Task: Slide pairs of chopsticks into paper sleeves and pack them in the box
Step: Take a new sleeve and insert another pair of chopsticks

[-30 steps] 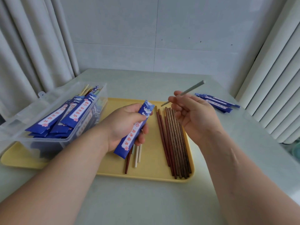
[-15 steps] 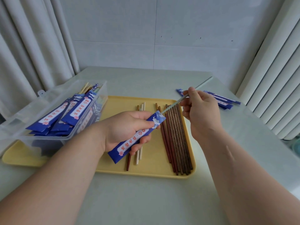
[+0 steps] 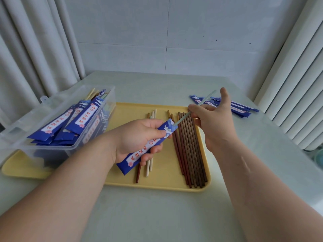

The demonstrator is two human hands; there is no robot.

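Chopstick (image 3: 182, 118) at the mouth of the sleeve: a slim, pale green one, slanting toward the upper right of the frame, with its lower tip just entering the open end of the blue paper sleeve (image 3: 138, 155) at centre frame. The right hand (image 3: 215, 126) pinches it about mid-length between fingertips, with one finger raised clear. I cannot tell whether a second stick rides alongside it. The left hand (image 3: 136, 138) wraps the sleeve, fingers curled beneath and thumb on top close to the opening, and the sleeve slopes down to the lower left above the yellow tray (image 3: 162, 182).

By my reading, the stick is light, stiff and smooth, so it could twist in a loose pinch. A mid-length hold gives good aim, and a push from the far end would seat it. The sleeve is the weak partner — thin paper that flattens under a squeeze and could crease or tear if the tip snags. It looks best held by its edges near the opening so the mouth gapes.

Dark wooden chopsticks (image 3: 190, 151) lie in a row on the tray right of centre, and a few pale and reddish ones (image 3: 148, 170) lie under the left hand. The clear box (image 3: 111, 98) at the left of the frame already holds many sleeved pairs (image 3: 83, 117). Spare sleeves (image 3: 241, 109) wait on the bench (image 3: 157, 215) at the right.
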